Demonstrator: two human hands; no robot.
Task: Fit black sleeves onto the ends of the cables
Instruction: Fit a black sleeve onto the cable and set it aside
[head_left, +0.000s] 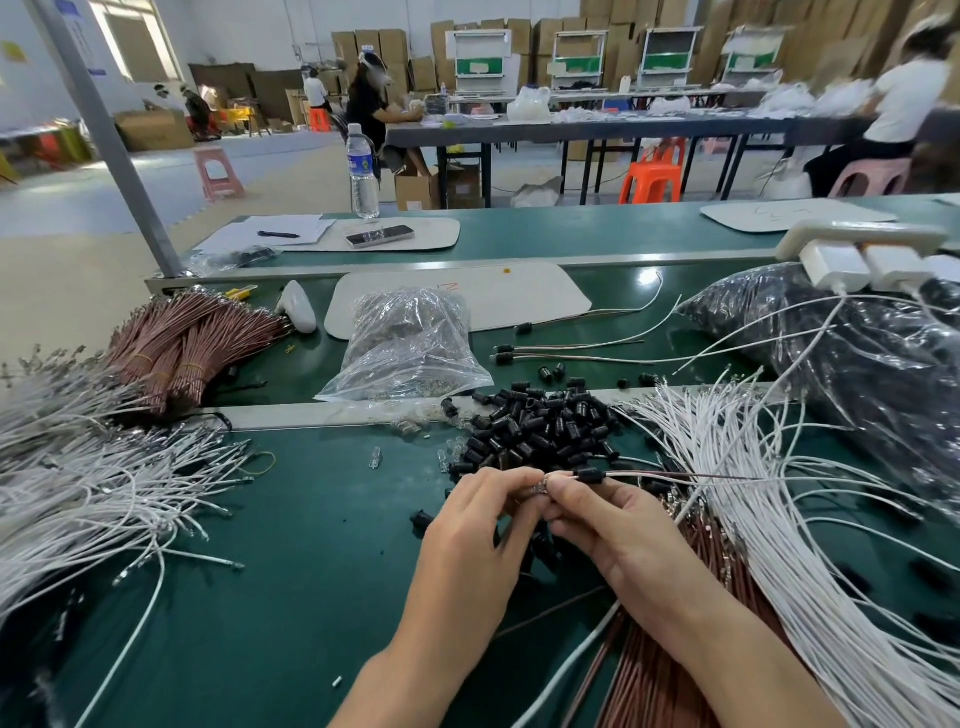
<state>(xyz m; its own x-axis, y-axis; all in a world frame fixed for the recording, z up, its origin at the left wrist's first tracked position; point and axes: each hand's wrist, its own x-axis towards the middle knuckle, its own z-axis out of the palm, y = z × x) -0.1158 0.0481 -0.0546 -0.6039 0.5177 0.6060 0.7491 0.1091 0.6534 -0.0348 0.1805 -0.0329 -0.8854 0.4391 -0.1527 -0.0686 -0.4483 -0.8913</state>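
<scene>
Clear plastic makes up the smaller bag (410, 343) lying past the bench's (311, 545) middle rail. It holds small dark and glinting parts, too fine to tell apart. A larger clear bag (857, 374) near the bench's right edge is packed with black pieces. A water bottle (362, 171) stands upright at the far edge, beside a phone (379, 235) and a pen (278, 234) on papers.

Near the front edge, the hands meet fingertip to fingertip. The left hand (483, 514) and right hand (613, 525) each pinch the end of one cable (675, 475). A black sleeve (589, 474) sits on that cable just beyond the right fingertips. Behind the hands, touching the middle rail, lies a heap of loose sleeves (535, 426).

Green matting covers the bench. White cables (753, 493) fan across its right side, more white cables (78, 467) spread at the left edge, and tied brown bundles (187, 343) lie at the far left. A power strip (857, 244) sits at the far right.

Beyond are long tables, plastic stools, stacked cardboard boxes (384, 47) and seated people.
</scene>
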